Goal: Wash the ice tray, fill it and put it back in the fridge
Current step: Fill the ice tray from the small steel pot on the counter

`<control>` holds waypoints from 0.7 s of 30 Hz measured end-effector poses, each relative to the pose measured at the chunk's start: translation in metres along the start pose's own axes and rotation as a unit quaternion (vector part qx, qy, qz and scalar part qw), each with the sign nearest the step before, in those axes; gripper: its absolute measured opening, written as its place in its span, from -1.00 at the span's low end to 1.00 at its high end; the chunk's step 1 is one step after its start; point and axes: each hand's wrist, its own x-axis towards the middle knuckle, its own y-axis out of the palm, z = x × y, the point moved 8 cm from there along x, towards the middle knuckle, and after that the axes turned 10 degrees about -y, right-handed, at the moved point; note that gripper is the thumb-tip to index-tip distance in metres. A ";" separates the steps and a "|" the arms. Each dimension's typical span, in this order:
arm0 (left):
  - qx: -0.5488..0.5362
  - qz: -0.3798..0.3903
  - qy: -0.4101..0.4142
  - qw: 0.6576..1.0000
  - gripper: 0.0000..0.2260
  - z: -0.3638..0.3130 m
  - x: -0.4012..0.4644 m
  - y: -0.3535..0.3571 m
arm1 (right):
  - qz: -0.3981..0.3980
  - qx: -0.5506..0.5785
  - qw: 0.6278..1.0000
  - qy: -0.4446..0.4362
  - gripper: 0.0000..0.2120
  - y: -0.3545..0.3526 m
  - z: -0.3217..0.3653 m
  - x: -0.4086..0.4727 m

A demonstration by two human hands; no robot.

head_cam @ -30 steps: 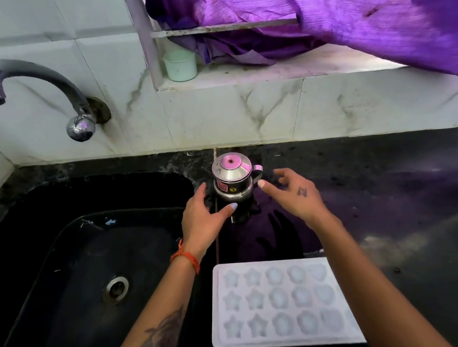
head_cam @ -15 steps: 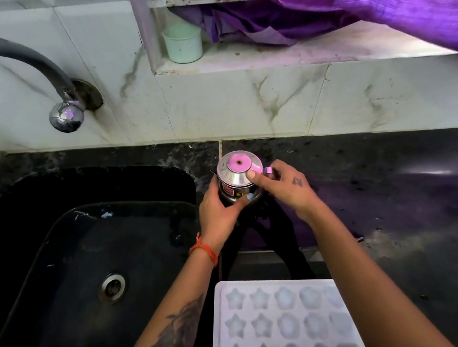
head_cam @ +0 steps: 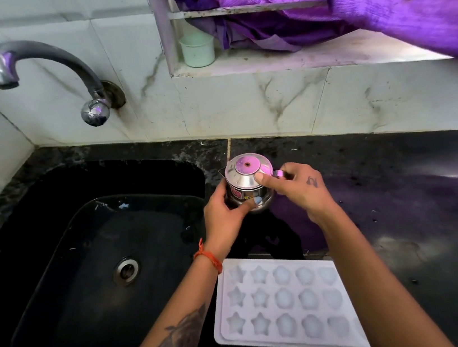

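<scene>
The left hand (head_cam: pixel 225 218) wraps the body of a small steel pot (head_cam: pixel 248 186); its thumb lies across the lower front wall. This grip is clamped on the pot, probably to steady it. The right hand (head_cam: pixel 298 190) holds the pot's far side, thumb pressed on the sloped lid (head_cam: pixel 247 169) and fingers curled at the side handle (head_cam: pixel 279 173). This grip is also clamped on the pot, likely to lift the lid or the whole vessel.

The ice tray (head_cam: pixel 287 302) lies flat on the black bench (head_cam: pixel 403 207), below both grips and clear of them, cavities facing up. Its position beside the sink (head_cam: pixel 91 251) suits filling from the pot. The tap (head_cam: pixel 39 64) stands up and to the left of the grips.

A red label (head_cam: pixel 236 194) sits on the pot wall just above the left thumb; its writing cannot be read.
</scene>
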 end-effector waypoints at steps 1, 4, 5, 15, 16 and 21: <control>-0.002 0.002 -0.001 1.000 -0.40 -0.002 -0.008 -0.002 | -0.004 0.004 1.000 0.001 -0.49 -0.002 0.002 -0.007; -0.004 0.011 0.000 1.000 -0.45 -0.007 -0.034 -0.006 | -0.013 0.007 1.000 0.002 -0.41 -0.010 0.009 -0.028; -0.007 0.015 0.000 1.000 -0.47 -0.007 -0.041 -0.007 | -0.014 0.002 1.000 0.000 -0.42 -0.013 0.011 -0.034; -0.020 0.041 -0.014 0.999 -0.56 0.000 -0.112 -0.012 | -0.021 -0.034 0.999 0.001 -0.59 -0.033 0.033 -0.104; -0.021 0.046 -0.019 0.999 -0.58 0.002 -0.117 -0.012 | -0.026 -0.040 0.999 0.003 -0.61 -0.035 0.036 -0.111; -0.037 0.071 -0.043 0.996 -0.62 0.016 -0.134 -0.008 | -0.045 -0.072 0.996 0.021 -0.64 -0.038 0.041 -0.137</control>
